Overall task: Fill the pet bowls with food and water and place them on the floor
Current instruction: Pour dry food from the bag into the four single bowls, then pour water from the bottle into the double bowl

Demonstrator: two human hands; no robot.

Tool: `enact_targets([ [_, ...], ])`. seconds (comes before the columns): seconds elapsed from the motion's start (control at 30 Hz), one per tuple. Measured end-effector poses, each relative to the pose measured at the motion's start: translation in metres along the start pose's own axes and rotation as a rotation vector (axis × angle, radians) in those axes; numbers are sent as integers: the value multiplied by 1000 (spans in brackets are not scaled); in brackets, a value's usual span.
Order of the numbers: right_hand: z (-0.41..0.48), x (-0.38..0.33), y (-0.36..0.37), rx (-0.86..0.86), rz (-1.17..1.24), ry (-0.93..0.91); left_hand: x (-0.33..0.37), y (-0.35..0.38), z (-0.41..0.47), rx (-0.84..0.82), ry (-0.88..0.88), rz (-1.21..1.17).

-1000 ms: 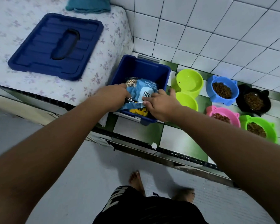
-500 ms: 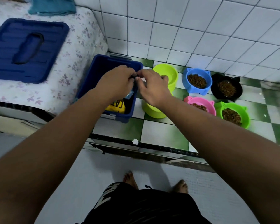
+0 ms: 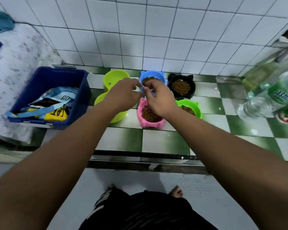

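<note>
I look down through the head camera at a green-and-white checked counter (image 3: 165, 140) set against a white tiled wall. My landmark is the pink bowl (image 3: 145, 124), near the middle of the counter.

My left hand (image 3: 123, 95) and right hand (image 3: 160, 100) meet just above and behind it. Their fingertips are together, both pinching a pale blue scrap (image 3: 142, 89). I cannot tell what the scrap is.

To finish this step well, I judge I should keep the scrap clear of the open food. I would drop it in the blue bin (image 3: 45, 83), well to the left of the pink bowl, then reach for the water bottle (image 3: 264, 103), far to its right.

The pink bowl has small cat ears on its rim and holds brown kibble. Three more bowls hold kibble:
- the blue bowl (image 3: 162, 77), behind it
- the black bowl (image 3: 191, 92), behind and to the right
- the green bowl (image 3: 198, 112), just to its right

To its left are two lime bowls, a far one (image 3: 116, 77) and a near one (image 3: 118, 116). They show no kibble, so I judge they are meant for water. Every bowl sits on the counter and none is on the floor. The food bag (image 3: 56, 100) lies open in the bin.
</note>
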State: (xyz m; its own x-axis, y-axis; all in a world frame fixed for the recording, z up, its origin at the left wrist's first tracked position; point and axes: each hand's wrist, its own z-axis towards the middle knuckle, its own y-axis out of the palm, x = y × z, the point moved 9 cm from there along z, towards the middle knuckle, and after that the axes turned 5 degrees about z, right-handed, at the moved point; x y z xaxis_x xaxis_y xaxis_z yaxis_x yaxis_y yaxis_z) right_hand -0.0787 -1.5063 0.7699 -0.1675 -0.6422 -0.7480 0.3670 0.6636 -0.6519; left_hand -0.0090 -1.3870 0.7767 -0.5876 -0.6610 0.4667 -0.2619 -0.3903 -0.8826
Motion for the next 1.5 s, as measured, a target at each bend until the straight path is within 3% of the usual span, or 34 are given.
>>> enact_targets([
  [0.43,-30,148,-226,304,179,119,224,124,65,-93,108,-171],
  [0.6,-57,182,-292,432,159,147,301,163,90,-194,254,-201],
  [0.8,-98,192,-384,844,123,58,369,214,124,-341,290,-460],
  [0.9,-103,213,-422,1044,154,113,395,227,136,-371,257,-569],
  [1.07,-75,242,-429,918,256,264,423,244,149,-421,301,-669],
  [1.3,-59,247,-425,897,336,222,433,241,150,-409,340,-770],
  [1.5,-49,248,-414,766,402,152,428,246,158,-410,343,-753],
])
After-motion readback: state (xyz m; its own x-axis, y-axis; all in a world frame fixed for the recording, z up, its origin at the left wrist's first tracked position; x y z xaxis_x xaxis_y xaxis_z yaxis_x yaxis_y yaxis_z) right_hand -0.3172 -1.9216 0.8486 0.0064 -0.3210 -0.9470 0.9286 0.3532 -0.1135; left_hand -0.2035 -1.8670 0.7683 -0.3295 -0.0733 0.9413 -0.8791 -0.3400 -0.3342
